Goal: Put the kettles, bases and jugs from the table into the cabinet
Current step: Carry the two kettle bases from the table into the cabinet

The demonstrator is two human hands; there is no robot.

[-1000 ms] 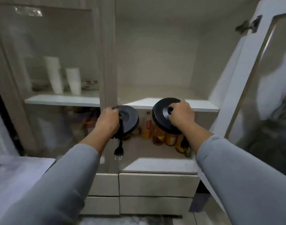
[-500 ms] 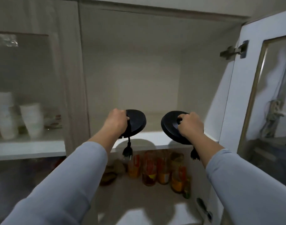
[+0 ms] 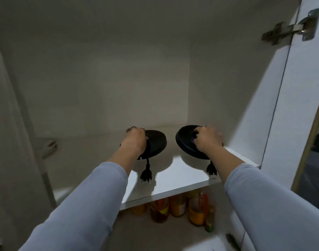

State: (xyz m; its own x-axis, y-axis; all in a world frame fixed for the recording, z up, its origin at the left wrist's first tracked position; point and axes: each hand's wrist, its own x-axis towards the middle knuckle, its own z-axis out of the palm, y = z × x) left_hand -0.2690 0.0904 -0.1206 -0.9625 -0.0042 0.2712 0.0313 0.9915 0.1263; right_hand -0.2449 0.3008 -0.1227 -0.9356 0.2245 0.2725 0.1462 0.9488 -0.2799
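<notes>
Two round black plastic kettle bases, one per hand, over the white cabinet shelf [image 3: 182, 180] in the open upper compartment. Left base [image 3: 156, 143] gripped at its near-left rim by the left hand [image 3: 135, 142], fingers clenched around the edge; right base [image 3: 186, 142] tilted toward the camera, pinched by the right hand [image 3: 207, 138], fingers curled onto the top face. Both held low and side by side, well apart from each other, probably so that each lands flat in its own spot without stacking. Whether either base touches the shelf yet: cannot tell, though shadows beneath suggest a small gap.

Short black cord with plug [image 3: 146, 175] dangling from the left base, tip just above the shelf; second plug [image 3: 212, 170] hanging near the shelf's front edge, likely to drape over unless tucked in.

Below the shelf, a row of orange-filled glass jars [image 3: 178, 207], tops cut off by the shelf edge. Left of the shelf, something pale with a red mark [image 3: 50, 144], too blurred to name. Right of the shelf, the open white door with metal hinge [image 3: 289, 29]. No kettles, jugs or table in view.
</notes>
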